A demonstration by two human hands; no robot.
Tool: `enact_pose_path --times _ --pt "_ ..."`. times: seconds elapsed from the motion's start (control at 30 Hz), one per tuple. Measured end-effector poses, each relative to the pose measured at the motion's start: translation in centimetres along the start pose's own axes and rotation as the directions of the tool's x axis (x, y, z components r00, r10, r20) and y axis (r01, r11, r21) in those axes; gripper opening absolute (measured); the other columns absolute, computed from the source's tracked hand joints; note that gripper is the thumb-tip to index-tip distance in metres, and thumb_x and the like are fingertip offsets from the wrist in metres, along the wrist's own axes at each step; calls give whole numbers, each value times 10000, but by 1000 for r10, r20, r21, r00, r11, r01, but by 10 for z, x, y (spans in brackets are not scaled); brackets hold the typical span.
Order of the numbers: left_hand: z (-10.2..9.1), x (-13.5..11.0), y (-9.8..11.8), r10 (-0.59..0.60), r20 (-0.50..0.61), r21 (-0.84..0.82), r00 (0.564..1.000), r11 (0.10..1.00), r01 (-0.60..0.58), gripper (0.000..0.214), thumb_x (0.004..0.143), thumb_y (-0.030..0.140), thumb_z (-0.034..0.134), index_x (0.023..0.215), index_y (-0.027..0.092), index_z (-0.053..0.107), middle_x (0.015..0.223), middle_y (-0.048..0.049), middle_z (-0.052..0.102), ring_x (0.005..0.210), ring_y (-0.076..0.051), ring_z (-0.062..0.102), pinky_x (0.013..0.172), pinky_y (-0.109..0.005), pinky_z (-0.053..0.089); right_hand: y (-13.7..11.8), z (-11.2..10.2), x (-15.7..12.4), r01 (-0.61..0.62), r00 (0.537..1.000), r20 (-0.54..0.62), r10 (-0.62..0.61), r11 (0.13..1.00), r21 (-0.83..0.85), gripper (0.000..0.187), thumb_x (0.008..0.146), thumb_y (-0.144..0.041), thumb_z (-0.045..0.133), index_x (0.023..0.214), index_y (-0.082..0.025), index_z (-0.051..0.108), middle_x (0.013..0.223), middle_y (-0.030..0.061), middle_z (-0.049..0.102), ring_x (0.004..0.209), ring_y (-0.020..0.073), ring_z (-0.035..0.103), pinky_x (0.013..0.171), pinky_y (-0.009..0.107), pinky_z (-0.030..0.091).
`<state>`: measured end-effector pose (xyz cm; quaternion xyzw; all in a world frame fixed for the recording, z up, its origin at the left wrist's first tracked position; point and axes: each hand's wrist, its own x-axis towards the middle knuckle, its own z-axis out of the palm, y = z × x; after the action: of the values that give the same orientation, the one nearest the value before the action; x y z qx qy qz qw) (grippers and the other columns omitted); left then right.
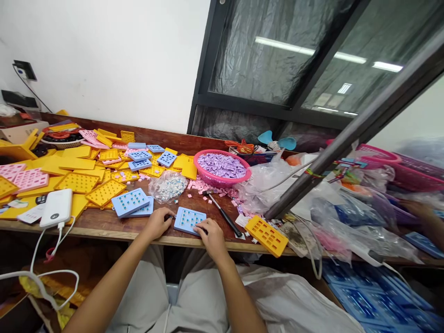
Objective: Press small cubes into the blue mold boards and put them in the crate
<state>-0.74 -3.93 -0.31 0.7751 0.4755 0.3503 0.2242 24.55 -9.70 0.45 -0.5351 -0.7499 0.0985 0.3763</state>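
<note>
Blue panel (187, 219) flat on brown bench (100, 217), close to front edge, btwn the two hands. Rows of small teal pcs on its upper face, some w/ pale bits alongside.

L hand (158, 224): just off panel's L side, resting at bench level, fingers curled in twd panel. Small dark patch at fingertips, too small to ID; can't tell if anything is gripped.

R hand (212, 235): over panel's near R corner, fingers bent, tips touching top face nr the teal pcs. Can't tell if it pinches a pc or only presses/steadies.

Rel. pos.: panel is R of L hand; its near R part is under R fingertips, the rest uncovered.

Nearby: two more blue panels (130, 202) stacked askew, L of L hand, upper one also w/ teal pcs. Clear plastic bag (168, 186) of small pale/blue bits beyond L hand. Hammer (224, 213) lies diag. just R of panel, black handle end twd front edge, head away. Yellow panel (266, 235) w/ sq. openings, R of hammer, overhanging bench edge.

Farther back: pink basket (218, 180) full of purple tiles (222, 165); loose pink tiles (204, 185) scattered in front. Big heap of yellow panels (77, 165) along L side; white power bank (57, 208) w/ cable at L front. Metal post (322, 134) slants across R side; another person's arm (428, 219) at far R edge, partly cut off.
</note>
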Motion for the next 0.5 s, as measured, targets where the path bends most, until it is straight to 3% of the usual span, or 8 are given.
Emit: enact_pose_path --times 0.13,0.33,0.5 --pt "2 1 -4 30 5 22 1000 999 -30 219 855 120 580 995 192 732 1044 -69 730 1011 -235 660 939 -377 500 -1 -4 -2 58 998 19 -58 998 -27 209 971 -241 576 1002 -237 783 976 89 708 956 266 639 882 405 510" --pt "3 0 -6 46 -14 7 999 999 -46 253 902 164 548 1100 200 702 1099 -84 692 1040 -232 648 959 -377 499 1 -1 -1 14 999 -40 -11 997 70 169 962 -297 613 919 -223 759 936 79 723 917 253 660 875 387 508" --pt "2 -2 0 88 19 26 996 996 -88 297 921 219 555 1199 206 661 1146 -96 666 1090 -253 619 989 -391 482 -4 2 -1 12 999 -40 -12 1000 6 212 993 -312 566 934 -219 747 944 81 706 925 251 630 884 392 488"
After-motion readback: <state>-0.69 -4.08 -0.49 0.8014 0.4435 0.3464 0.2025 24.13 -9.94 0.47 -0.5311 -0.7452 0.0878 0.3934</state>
